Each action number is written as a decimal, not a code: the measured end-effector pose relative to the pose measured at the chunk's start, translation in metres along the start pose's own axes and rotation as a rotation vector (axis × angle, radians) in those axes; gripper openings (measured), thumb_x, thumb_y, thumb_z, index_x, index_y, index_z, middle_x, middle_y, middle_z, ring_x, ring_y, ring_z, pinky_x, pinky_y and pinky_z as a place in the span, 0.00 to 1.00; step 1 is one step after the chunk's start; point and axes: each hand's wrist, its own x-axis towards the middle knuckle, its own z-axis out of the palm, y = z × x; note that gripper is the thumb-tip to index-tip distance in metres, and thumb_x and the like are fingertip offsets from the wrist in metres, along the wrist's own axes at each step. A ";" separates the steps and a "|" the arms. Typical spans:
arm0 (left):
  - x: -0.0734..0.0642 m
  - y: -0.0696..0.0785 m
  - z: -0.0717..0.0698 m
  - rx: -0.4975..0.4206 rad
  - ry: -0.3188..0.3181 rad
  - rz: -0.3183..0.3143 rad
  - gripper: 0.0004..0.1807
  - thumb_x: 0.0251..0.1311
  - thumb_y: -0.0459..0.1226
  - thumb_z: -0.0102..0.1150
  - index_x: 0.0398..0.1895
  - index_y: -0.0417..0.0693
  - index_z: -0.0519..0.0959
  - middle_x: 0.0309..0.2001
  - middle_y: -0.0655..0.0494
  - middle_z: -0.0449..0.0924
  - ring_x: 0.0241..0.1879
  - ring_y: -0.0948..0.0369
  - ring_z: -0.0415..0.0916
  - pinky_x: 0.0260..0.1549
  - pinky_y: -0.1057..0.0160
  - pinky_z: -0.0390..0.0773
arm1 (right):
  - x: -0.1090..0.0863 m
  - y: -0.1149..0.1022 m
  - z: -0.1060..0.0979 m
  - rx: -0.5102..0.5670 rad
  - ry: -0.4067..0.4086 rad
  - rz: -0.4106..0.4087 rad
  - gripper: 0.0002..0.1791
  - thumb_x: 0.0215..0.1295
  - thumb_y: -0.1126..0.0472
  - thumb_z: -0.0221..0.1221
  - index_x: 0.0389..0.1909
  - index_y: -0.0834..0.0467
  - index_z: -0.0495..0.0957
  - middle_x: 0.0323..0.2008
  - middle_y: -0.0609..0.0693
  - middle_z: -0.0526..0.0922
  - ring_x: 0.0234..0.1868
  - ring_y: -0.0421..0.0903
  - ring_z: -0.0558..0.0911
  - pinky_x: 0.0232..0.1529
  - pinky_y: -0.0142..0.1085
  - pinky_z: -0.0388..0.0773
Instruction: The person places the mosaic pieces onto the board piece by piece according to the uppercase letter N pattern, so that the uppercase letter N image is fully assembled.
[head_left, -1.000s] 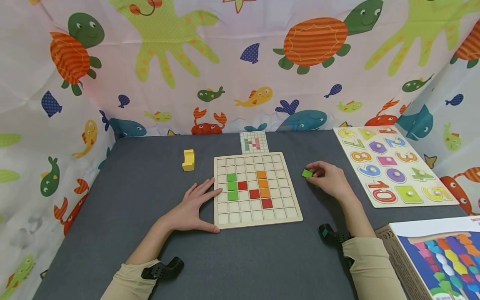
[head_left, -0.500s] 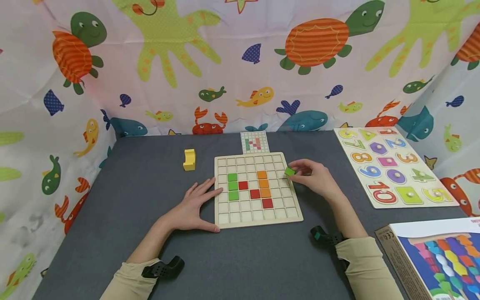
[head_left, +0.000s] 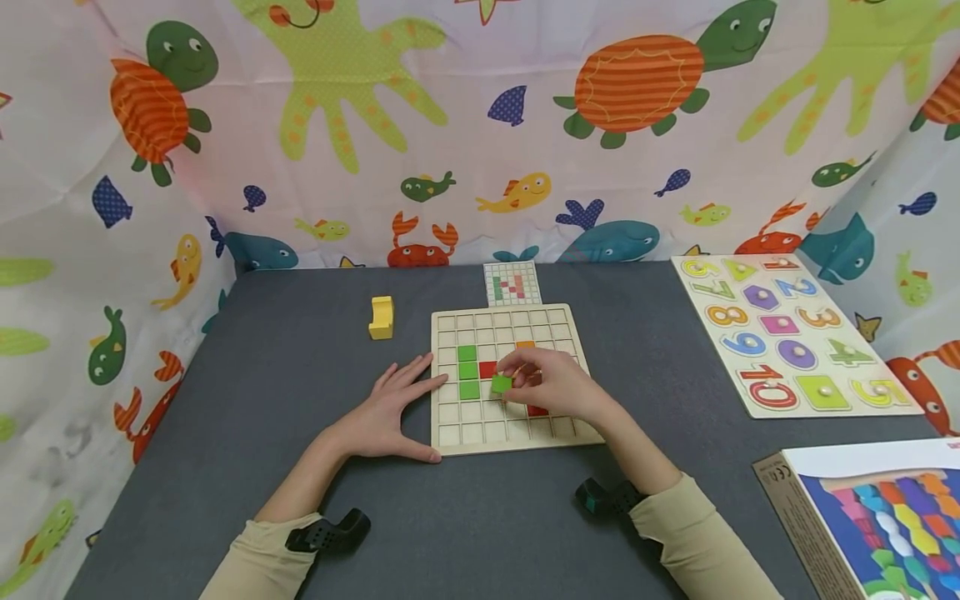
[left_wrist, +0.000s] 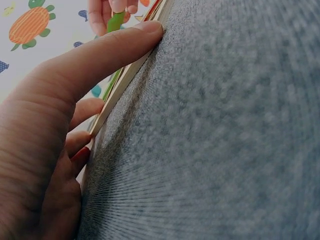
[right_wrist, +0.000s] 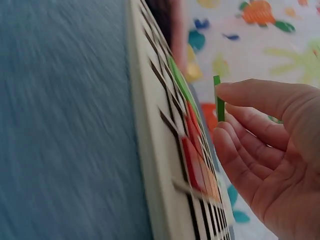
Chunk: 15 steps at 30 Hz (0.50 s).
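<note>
My right hand pinches a green square tile between thumb and fingertips, over the middle of a wooden grid board. In the right wrist view the thin tile stands edge-on, apart from the board's surface. My left hand lies with spread fingers at the board's left edge, its thumb at the near left corner. Several green tiles form a column on the left of the grid. A red tile sits beside them. Another red tile and an orange tile are partly covered by my right hand.
A small pattern card lies behind the board. To its left stands a yellow curved block. A number puzzle board is at the right, with a printed box nearer me. A patterned curtain hangs behind the table.
My right hand has carried the green tile leftward from the right of the board to over its middle. My left hand stays at the board's left edge.
</note>
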 end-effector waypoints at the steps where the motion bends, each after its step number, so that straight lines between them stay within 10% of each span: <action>1: 0.000 0.000 0.000 0.000 0.002 0.000 0.59 0.42 0.64 0.72 0.76 0.53 0.57 0.78 0.50 0.38 0.76 0.53 0.35 0.69 0.43 0.32 | 0.001 -0.002 0.005 -0.009 -0.015 -0.021 0.16 0.57 0.63 0.69 0.47 0.57 0.81 0.34 0.47 0.82 0.36 0.41 0.80 0.39 0.35 0.78; 15: 0.000 0.000 0.001 0.000 0.006 0.006 0.58 0.42 0.63 0.72 0.76 0.53 0.58 0.78 0.49 0.39 0.76 0.52 0.36 0.70 0.43 0.33 | 0.008 -0.017 0.039 -0.142 -0.100 -0.217 0.10 0.56 0.66 0.70 0.38 0.57 0.82 0.35 0.49 0.81 0.35 0.43 0.80 0.39 0.32 0.78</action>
